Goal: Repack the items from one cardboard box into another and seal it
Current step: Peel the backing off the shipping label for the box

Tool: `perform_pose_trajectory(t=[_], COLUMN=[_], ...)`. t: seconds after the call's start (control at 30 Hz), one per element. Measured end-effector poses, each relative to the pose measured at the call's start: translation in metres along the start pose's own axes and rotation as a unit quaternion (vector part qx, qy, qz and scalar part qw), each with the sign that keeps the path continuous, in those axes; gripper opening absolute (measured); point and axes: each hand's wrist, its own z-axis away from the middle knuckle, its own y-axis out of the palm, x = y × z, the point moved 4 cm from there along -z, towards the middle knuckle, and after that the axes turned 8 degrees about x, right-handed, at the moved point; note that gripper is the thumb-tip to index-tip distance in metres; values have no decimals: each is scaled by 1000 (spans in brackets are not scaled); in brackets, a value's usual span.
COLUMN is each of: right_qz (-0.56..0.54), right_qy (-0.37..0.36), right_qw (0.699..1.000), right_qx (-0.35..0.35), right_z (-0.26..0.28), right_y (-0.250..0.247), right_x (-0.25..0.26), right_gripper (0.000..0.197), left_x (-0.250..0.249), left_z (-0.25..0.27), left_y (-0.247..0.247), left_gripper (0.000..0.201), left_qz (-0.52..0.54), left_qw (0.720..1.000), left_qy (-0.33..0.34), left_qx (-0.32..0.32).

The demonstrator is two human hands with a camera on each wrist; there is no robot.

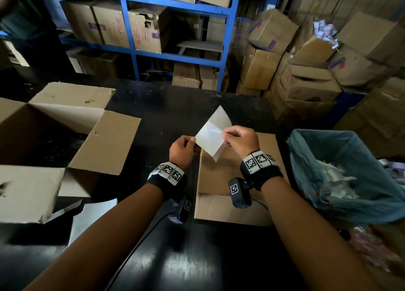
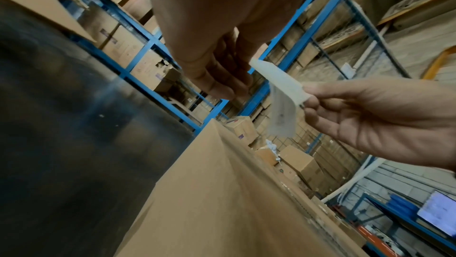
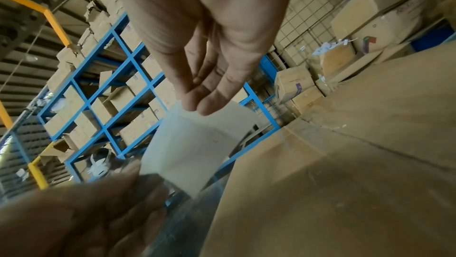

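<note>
The two forearms fill the lower half of the head view, and at their ends both hands hold one white label sheet (image 1: 211, 137) up in the air at frame centre. The left hand (image 1: 183, 149) pinches its lower left corner; the right hand (image 1: 240, 140) pinches its right edge between thumb and fingertips, and there a thin layer seems to be lifting from the backing, so the step in hand is probably peeling a sticker. The sheet's long axis runs from upper right down to lower left, and it hangs directly above the closed cardboard box (image 1: 228, 181), which lies under the right wrist at centre right; the right hand is the nearer to that box, so pressing the label down is a short move straight downward.

Largest in view is the dark tabletop (image 1: 175, 106), which carries both boxes. At left stands the open cardboard box (image 1: 105, 141) with its flaps spread outward; its inside is in shadow and I cannot tell what is in it. The closed box shows only its flaps, folded shut, so its contents are hidden. At right a bin lined with a blue bag (image 1: 341, 159) holds crumpled white scraps. Blue shelving (image 1: 228, 28) loaded with cartons fills the top of the frame
</note>
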Motion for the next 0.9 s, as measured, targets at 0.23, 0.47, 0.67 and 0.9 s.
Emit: perform_pose_trajectory(t=[0.23,0.47,0.67,0.9], right_qz=[-62,-52,-80,-85], right_qy=[48,56,62,13], right_qw=[994,992,982,994], right_qx=[-71,-102,-162,-65], right_z=[-2,-13,-9,67], right_y=[-27,-57,-90,-103], right_x=[-15,-15,-18,-10], right_gripper=[7,8,13,9], left_x=[12,28,42,29], left_z=[-15,-19,-12,73], left_y=[-16,-57,-93,-88], left_gripper=[18,16,20,14], left_qz=[9,-34,-51,-115], left_qw=[999,996,989,982], left_qy=[-53,-70,-93,2], left_qx=[-11,-45,-107,-149])
